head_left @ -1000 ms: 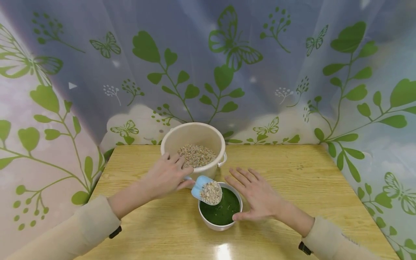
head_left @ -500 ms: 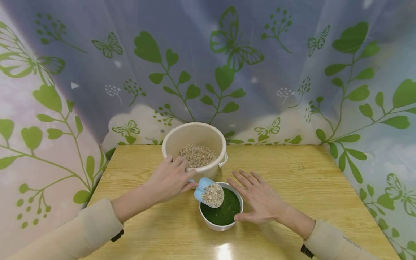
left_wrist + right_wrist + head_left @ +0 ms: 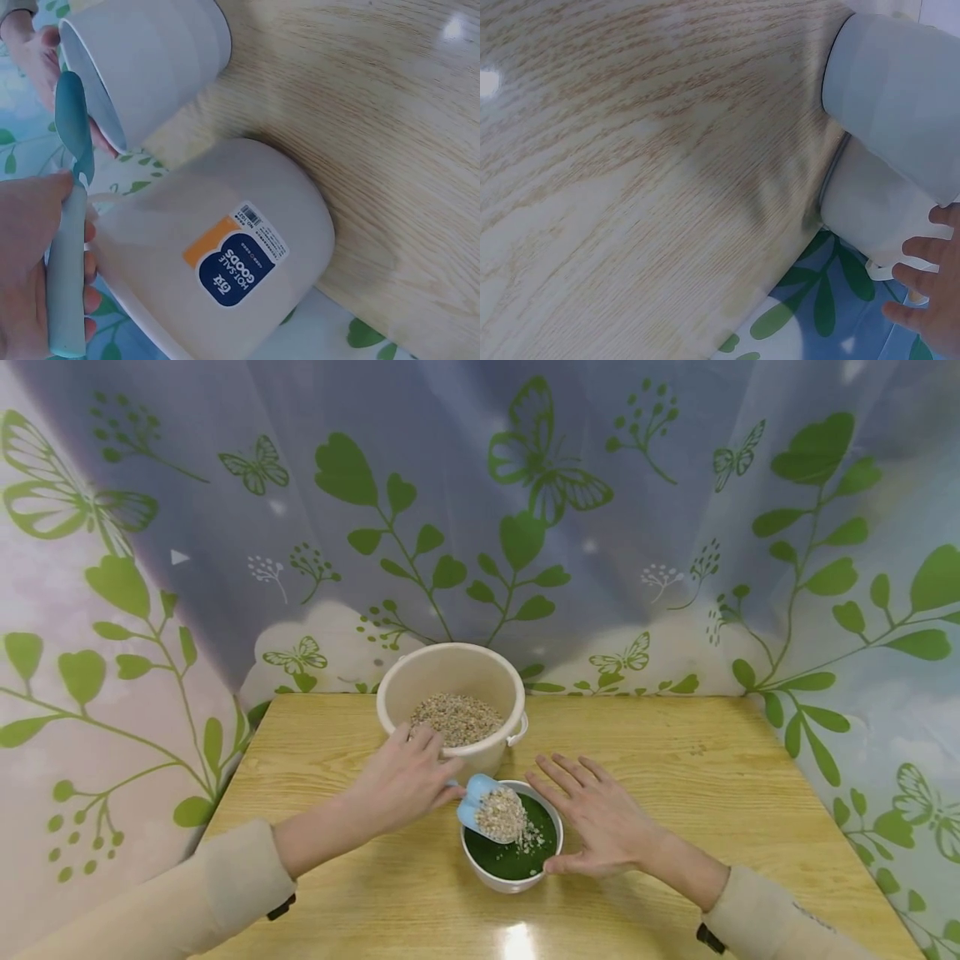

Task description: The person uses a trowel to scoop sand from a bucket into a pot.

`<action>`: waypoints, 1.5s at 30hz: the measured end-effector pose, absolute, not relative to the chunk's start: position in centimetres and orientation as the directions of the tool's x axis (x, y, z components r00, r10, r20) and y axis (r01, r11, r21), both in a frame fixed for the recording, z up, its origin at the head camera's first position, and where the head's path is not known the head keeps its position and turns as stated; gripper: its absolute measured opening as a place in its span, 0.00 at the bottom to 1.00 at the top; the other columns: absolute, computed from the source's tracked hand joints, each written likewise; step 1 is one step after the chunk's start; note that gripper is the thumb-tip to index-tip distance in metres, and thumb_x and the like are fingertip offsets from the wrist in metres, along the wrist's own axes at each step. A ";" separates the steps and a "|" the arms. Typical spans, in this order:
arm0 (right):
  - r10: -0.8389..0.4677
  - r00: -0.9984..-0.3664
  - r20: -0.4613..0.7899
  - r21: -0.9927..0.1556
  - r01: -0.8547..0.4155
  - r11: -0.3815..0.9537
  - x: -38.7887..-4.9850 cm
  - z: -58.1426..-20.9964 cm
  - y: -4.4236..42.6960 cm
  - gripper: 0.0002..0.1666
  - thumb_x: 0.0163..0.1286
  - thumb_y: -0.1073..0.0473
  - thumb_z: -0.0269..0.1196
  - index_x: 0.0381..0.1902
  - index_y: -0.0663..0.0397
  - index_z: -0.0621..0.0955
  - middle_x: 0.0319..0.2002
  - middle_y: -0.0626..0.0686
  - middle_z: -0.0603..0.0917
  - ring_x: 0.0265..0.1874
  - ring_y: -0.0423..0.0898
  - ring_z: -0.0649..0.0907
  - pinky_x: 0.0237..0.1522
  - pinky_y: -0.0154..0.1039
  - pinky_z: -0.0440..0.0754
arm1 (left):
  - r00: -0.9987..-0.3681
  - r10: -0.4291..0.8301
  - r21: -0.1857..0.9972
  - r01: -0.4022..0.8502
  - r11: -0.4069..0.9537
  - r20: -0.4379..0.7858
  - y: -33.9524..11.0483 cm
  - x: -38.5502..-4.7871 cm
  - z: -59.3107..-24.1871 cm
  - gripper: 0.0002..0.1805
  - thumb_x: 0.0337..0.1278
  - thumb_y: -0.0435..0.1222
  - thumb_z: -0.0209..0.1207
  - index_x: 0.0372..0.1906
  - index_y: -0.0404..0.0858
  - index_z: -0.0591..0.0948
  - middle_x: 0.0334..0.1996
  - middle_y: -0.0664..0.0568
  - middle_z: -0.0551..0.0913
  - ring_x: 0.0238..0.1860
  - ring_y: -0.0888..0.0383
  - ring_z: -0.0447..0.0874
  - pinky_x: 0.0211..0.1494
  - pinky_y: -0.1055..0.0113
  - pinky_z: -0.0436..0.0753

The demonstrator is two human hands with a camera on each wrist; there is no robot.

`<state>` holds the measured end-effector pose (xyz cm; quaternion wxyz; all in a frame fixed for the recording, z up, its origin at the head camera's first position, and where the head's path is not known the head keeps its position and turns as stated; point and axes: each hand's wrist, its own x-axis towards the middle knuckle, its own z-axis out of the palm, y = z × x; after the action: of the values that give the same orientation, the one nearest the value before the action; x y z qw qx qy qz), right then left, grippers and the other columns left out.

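Note:
In the head view my left hand [image 3: 401,781] grips the handle of a light blue scoop [image 3: 472,797] over a white container [image 3: 508,887]. Small tan and white granules [image 3: 501,814], like gravel, heap in the scoop. A loose patch of them shows off its lip, against the dark green inside [image 3: 501,862] of the container. The left wrist view shows the fingers wrapped around the scoop's handle [image 3: 67,277]. My right hand [image 3: 603,822] has its fingers spread at the container's right side, thumb at the rim. The right wrist view shows these straight fingers [image 3: 922,281].
A cream bucket [image 3: 476,760] with more granules [image 3: 457,718] inside stands directly behind the container; its label [image 3: 236,255] faces the left wrist camera. Both stand on a wooden table [image 3: 645,743]. A patterned curtain [image 3: 450,502] hangs behind the table.
My left hand and the scoop have shifted slightly right and down. Granules have begun spilling from the scoop's lip into the container. The right hand stays nearly in place.

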<state>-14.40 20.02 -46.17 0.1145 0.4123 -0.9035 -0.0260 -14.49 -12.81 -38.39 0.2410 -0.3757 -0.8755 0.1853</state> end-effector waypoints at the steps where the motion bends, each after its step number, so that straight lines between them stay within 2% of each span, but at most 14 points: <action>1: -0.752 -0.633 0.184 0.143 -0.739 0.658 -14.4 -46.2 20.0 0.70 0.58 0.07 0.49 0.82 0.51 0.64 0.80 0.61 0.68 0.78 0.62 0.72 0.74 0.64 0.72 | -0.602 0.747 -0.511 0.565 0.648 0.282 -12.7 -14.5 -38.4 0.24 0.71 0.67 0.53 0.43 0.52 0.80 0.34 0.53 0.81 0.39 0.53 0.78 0.44 0.61 0.74; 9: -0.749 -0.638 0.178 0.123 -0.741 0.660 -14.5 -46.1 20.0 0.71 0.56 0.08 0.54 0.83 0.51 0.63 0.81 0.61 0.67 0.78 0.62 0.71 0.75 0.64 0.71 | -0.595 0.747 -0.537 0.543 0.645 0.296 -12.1 -14.5 -38.5 0.25 0.70 0.68 0.54 0.40 0.51 0.79 0.34 0.53 0.82 0.38 0.54 0.79 0.44 0.61 0.74; 16: -0.751 -0.639 0.163 0.128 -0.741 0.659 -14.5 -46.1 20.1 0.71 0.57 0.07 0.50 0.83 0.50 0.63 0.81 0.60 0.67 0.78 0.62 0.71 0.74 0.64 0.71 | -0.613 0.741 -0.549 0.532 0.644 0.274 -11.3 -14.3 -38.4 0.24 0.72 0.67 0.52 0.39 0.51 0.79 0.36 0.52 0.85 0.41 0.54 0.81 0.48 0.60 0.78; 23: -0.754 -0.633 0.177 0.129 -0.744 0.655 -14.5 -46.2 20.0 0.71 0.57 0.06 0.49 0.82 0.51 0.64 0.79 0.62 0.69 0.77 0.63 0.72 0.73 0.64 0.72 | -0.605 0.748 -0.576 0.520 0.631 0.273 -10.6 -14.2 -38.4 0.25 0.72 0.67 0.51 0.36 0.51 0.77 0.31 0.55 0.80 0.35 0.56 0.77 0.44 0.62 0.74; 29: -0.754 -0.632 0.180 0.133 -0.744 0.655 -14.4 -46.2 20.0 0.71 0.58 0.06 0.48 0.82 0.50 0.64 0.79 0.62 0.70 0.77 0.63 0.73 0.73 0.64 0.73 | -0.593 0.757 -0.585 0.521 0.621 0.275 -10.3 -14.2 -38.4 0.25 0.71 0.67 0.52 0.35 0.51 0.77 0.31 0.54 0.81 0.35 0.56 0.77 0.43 0.62 0.75; 37: -0.753 -0.633 0.182 0.137 -0.742 0.656 -14.4 -46.2 20.0 0.70 0.57 0.07 0.51 0.82 0.50 0.65 0.79 0.62 0.70 0.76 0.63 0.73 0.73 0.64 0.73 | -0.575 0.772 -0.622 0.508 0.596 0.270 -9.8 -14.2 -38.0 0.26 0.72 0.68 0.51 0.39 0.51 0.78 0.34 0.54 0.83 0.38 0.56 0.80 0.44 0.64 0.76; 41: -0.753 -0.635 0.172 0.146 -0.740 0.657 -14.3 -46.1 20.0 0.71 0.58 0.07 0.50 0.82 0.51 0.64 0.79 0.62 0.70 0.76 0.63 0.73 0.73 0.63 0.73 | -0.571 0.774 -0.634 0.498 0.591 0.273 -9.5 -14.3 -37.8 0.26 0.71 0.69 0.51 0.47 0.53 0.81 0.35 0.54 0.84 0.39 0.57 0.81 0.43 0.65 0.75; 45: -0.754 -0.635 0.169 0.148 -0.739 0.657 -14.3 -46.1 20.0 0.71 0.58 0.07 0.48 0.82 0.51 0.63 0.79 0.62 0.70 0.77 0.62 0.73 0.74 0.63 0.73 | -0.558 0.781 -0.643 0.494 0.585 0.282 -9.2 -14.3 -37.7 0.27 0.70 0.69 0.52 0.49 0.53 0.82 0.35 0.54 0.84 0.39 0.57 0.80 0.43 0.65 0.75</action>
<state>-14.29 19.97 -46.14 0.1084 0.4130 -0.9037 -0.0325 -14.28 -9.24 -37.67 0.2809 -0.3771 -0.8448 0.2554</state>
